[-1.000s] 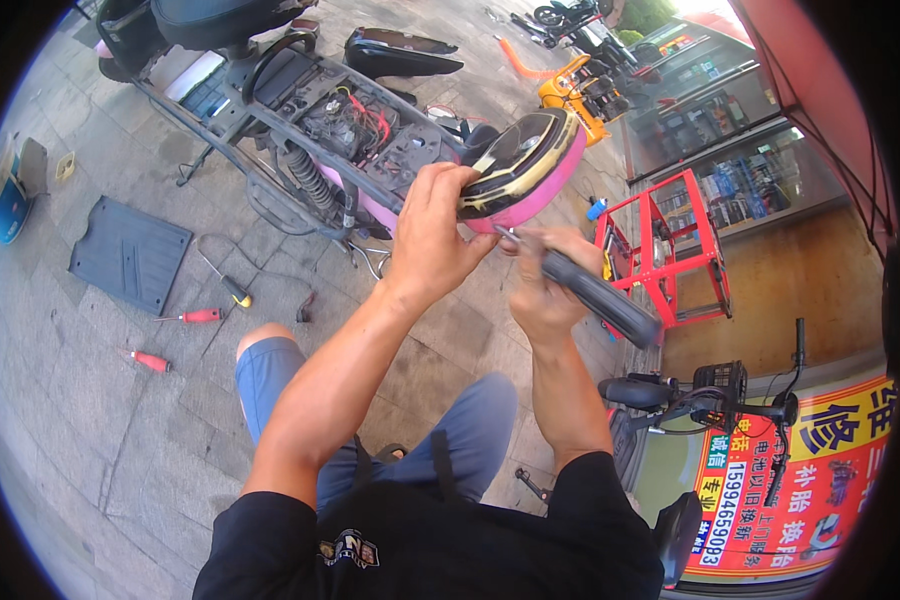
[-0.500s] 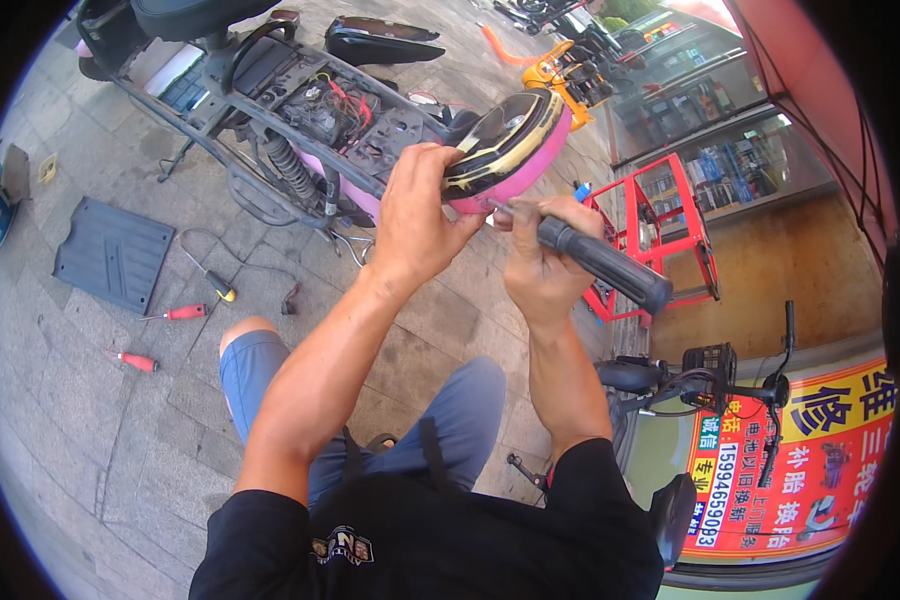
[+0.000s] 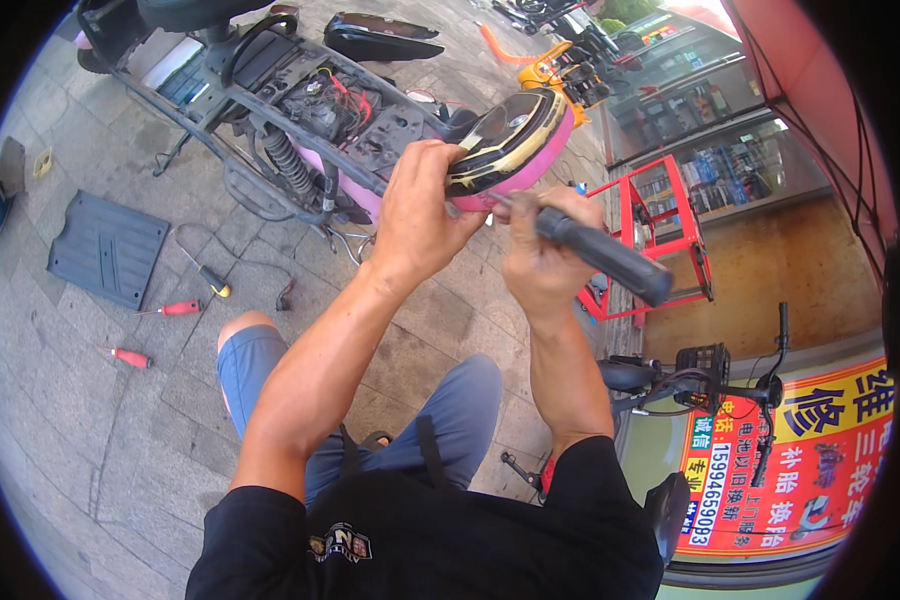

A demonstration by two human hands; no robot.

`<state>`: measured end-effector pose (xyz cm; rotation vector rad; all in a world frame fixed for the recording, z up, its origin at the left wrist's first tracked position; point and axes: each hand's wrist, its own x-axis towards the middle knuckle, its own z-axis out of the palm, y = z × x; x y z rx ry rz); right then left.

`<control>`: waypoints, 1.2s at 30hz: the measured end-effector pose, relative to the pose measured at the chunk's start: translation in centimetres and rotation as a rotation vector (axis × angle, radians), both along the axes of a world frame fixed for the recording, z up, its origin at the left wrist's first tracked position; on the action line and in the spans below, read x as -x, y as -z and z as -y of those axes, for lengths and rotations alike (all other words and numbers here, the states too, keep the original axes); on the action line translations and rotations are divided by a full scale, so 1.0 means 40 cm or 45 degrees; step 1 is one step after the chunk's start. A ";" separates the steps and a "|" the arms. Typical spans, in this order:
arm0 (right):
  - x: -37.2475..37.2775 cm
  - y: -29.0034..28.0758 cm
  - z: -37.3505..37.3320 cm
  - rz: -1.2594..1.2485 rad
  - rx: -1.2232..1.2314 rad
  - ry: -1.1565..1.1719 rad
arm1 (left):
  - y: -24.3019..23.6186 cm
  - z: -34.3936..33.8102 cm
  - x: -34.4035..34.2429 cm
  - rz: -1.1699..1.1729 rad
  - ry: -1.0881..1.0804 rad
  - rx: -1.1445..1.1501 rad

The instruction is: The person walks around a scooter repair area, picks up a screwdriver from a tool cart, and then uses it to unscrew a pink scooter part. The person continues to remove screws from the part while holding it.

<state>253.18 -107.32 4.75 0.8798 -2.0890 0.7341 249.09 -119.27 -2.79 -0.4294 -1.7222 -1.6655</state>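
Two hands (image 3: 425, 215) above grey paving (image 3: 185, 440) — outdoors

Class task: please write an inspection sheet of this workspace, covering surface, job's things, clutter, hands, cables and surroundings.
Surface: grey stone paving, darkly stained in places.
Job's things: rounded pink-and-black part; black cylindrical-handled tool, tip at the pink edge, contact unclear.
Clutter: two red-handled tools, yellow-and-black-handled screwdriver, flat dark-grey panel.
Hands: left hand grips the part; right hand holds the cylindrical-handled tool.
Cables: exposed red wires in the dark scooter frame; thin dark cable on paving.
Surroundings: red metal rack, black two-wheeler with basket.
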 end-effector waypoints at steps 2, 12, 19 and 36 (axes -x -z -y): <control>-0.002 0.001 0.002 0.014 -0.024 -0.001 | 0.000 0.000 0.002 -0.017 -0.002 -0.016; -0.005 0.013 0.003 -0.020 -0.051 0.082 | 0.003 -0.001 0.001 0.006 0.034 -0.038; -0.008 0.000 0.009 -0.086 -0.271 0.100 | 0.007 -0.003 0.005 0.000 0.021 -0.048; -0.008 0.006 0.007 -0.096 -0.073 0.105 | 0.005 -0.004 0.003 -0.003 0.019 -0.062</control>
